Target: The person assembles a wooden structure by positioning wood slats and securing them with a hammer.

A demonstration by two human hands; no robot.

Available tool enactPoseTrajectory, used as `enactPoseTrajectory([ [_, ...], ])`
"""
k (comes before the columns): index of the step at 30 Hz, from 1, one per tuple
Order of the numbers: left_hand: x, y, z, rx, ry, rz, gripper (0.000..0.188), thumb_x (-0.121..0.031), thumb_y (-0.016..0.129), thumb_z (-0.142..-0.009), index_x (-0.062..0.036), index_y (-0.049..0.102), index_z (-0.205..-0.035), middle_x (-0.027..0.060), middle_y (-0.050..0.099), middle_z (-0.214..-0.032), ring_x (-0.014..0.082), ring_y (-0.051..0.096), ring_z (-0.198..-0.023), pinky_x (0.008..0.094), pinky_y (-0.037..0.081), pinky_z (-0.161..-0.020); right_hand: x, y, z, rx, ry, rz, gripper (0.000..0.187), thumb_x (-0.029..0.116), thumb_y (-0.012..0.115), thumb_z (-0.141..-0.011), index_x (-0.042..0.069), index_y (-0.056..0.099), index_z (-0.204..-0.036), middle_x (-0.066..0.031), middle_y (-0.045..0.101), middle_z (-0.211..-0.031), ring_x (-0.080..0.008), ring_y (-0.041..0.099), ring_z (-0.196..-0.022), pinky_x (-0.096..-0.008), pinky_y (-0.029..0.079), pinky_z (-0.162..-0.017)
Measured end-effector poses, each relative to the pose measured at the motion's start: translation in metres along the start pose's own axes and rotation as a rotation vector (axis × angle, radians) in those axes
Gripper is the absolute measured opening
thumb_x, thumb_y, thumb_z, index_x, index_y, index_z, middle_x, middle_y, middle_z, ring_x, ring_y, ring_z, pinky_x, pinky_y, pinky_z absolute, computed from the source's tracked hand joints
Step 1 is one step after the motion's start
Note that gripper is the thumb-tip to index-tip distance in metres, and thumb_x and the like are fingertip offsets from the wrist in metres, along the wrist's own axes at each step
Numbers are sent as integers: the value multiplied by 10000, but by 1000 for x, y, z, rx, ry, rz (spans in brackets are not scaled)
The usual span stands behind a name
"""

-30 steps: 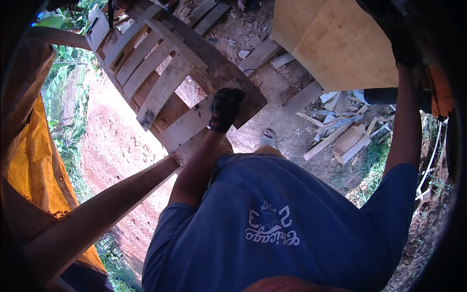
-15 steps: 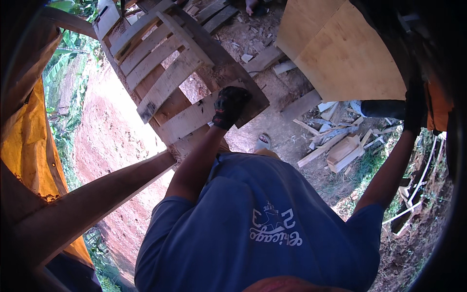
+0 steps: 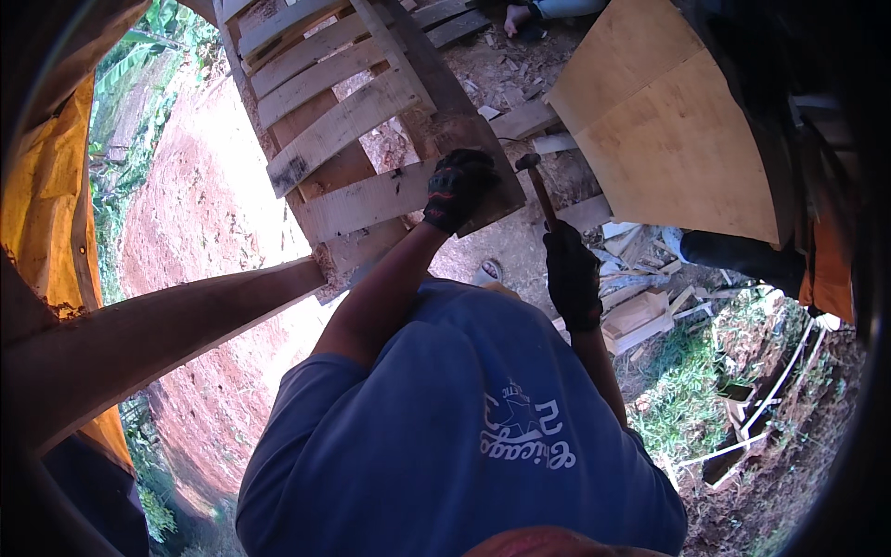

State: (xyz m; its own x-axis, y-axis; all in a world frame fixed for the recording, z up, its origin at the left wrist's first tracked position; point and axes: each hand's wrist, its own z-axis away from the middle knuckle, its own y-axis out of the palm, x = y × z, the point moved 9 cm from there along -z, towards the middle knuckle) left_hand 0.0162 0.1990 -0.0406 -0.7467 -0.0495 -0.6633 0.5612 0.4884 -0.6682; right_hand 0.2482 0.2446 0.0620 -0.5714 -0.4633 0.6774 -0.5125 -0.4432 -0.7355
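A hammer (image 3: 540, 190) with a wooden handle is gripped in my right hand (image 3: 573, 278), which wears a black glove. Its dark metal head is raised, apart from the wood and to the right of my other hand. My left hand (image 3: 459, 190), gloved in black too, rests at the right end of a pale plank (image 3: 362, 200). Its fingers are curled closed, and what they hold is hidden. The plank lies across a slatted wooden frame (image 3: 325, 139) made of several pale boards. A wide brown board (image 3: 455, 102) runs along the frame's right side.
A large plywood sheet (image 3: 659, 121) stands at the upper right. Wood offcuts (image 3: 640, 311) lie piled on the ground below it. On the left, a thick wooden beam (image 3: 186, 316) reaches toward the frame beside an orange tarp (image 3: 56, 195). Another person's foot (image 3: 516, 20) shows at the top.
My right hand has swung in from the far right, bringing the hammer near the frame. My left hand stays at the plank's end. The whole view has shifted slightly.
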Motion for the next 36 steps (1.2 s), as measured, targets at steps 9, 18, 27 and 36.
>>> enactPoseTrajectory([
  [9,17,14,6,27,-60,-122,229,-325,751,-877,-170,794,-1041,114,725,-1178,325,647,-1178,458,512,-1019,23,21,2,45,-45,81,213,190,599,-1053,84,623,-1236,-210,725,-981,-437,704,-893,-498,550,-693],
  [18,0,-1,6,-34,3,-128,196,-334,753,-875,-195,796,-1006,92,727,-1178,330,635,-1191,483,497,-1027,21,22,18,-7,-104,146,242,190,585,-1057,90,612,-1275,-158,740,-1034,-377,738,-855,-454,579,-705],
  [27,-8,-6,6,-52,-5,-130,131,-313,752,-869,-211,804,-932,52,744,-1147,316,641,-1175,481,504,-1010,32,17,13,11,-104,242,285,148,621,-1035,47,596,-1301,-168,739,-1023,-350,745,-867,-448,583,-692],
  [36,-15,-11,3,-72,-36,-129,90,-270,751,-844,-214,798,-896,43,750,-1127,302,640,-1177,477,499,-1014,24,26,13,63,-61,225,273,114,622,-1024,54,607,-1290,-167,741,-1022,-351,743,-892,-440,580,-718],
])
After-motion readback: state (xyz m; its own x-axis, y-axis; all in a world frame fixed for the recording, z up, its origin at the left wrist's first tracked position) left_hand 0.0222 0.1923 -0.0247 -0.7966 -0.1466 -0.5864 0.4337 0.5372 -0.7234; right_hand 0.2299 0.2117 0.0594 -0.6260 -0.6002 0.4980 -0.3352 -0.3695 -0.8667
